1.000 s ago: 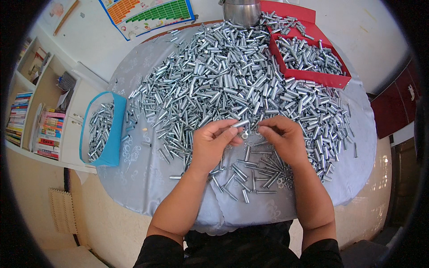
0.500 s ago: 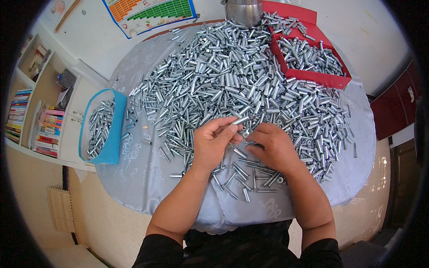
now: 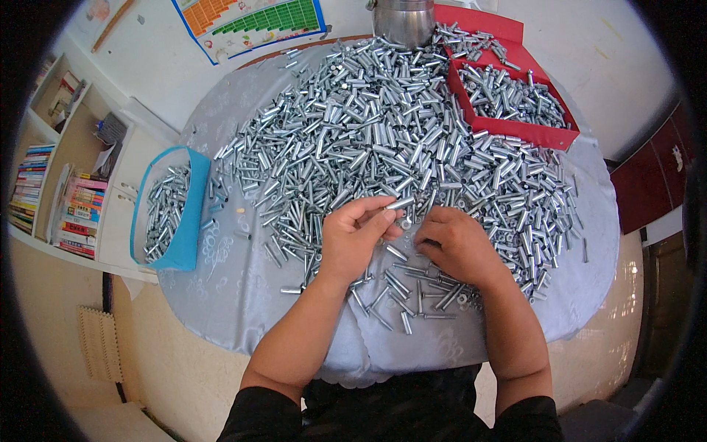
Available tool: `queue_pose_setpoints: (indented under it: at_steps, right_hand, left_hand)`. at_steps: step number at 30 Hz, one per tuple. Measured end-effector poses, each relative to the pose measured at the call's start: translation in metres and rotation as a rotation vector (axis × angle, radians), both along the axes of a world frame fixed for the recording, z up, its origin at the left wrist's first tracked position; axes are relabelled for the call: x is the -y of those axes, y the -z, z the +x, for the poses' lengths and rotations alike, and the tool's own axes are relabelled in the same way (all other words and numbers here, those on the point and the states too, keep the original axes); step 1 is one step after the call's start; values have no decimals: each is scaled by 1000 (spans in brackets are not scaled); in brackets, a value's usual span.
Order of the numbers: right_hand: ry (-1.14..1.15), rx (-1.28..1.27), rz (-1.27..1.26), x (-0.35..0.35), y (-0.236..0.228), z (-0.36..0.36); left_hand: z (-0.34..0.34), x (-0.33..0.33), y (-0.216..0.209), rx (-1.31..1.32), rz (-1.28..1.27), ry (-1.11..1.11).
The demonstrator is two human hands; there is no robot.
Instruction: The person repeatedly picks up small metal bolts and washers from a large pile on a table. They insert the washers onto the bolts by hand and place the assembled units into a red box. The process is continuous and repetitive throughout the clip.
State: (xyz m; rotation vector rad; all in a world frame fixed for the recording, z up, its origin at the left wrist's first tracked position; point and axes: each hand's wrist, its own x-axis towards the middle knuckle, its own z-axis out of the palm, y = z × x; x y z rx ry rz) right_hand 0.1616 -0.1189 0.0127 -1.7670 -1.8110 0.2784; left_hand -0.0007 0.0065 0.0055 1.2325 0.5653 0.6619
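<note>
A shiny metal sleeve is pinched between the thumb and fingers of my left hand, at the near edge of a large heap of metal sleeves and bolts. Just to its right, my right hand has its fingers curled together, apart from the left. Its fingertips are partly hidden, so whatever they grip cannot be made out. A washer shows between the two hands. Below them, several loose bolts and sleeves lie on the silvery tablecloth.
A blue fabric bin of sleeves stands at the left. The red box at the back right holds more metal parts, with others lying on its open lid. Behind the heap is a steel pot. A bookshelf stands far left.
My right hand has moved slightly to the right, away from the left hand, widening the gap between them. My left hand still holds the sleeve, almost in place.
</note>
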Motion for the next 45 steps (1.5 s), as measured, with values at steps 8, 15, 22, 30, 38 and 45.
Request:
queue_pose_setpoints:
  at_steps: [8,15,22,30,38,45]
  right_hand:
    - [496,-888,152,-5,3,-2]
    - [376,-1106,163,-5,0,-3]
    - [325,-1081,145,-4,4,1]
    - [321,-1127,117,-4,0,2]
    - [270,-1150,90,-3,0,2]
    - [269,-1135,120,-4,0,-2]
  left_hand:
    - [0,2,2,-3,20,40]
    - [1,3,2,-6,47,55]
    - [1,4,0,-25,55,72]
    - [1,6,-2,-47,53,71]
    - [-1,3,-1,-5,-7,121]
    - [-2,-5,0,74,-88,2]
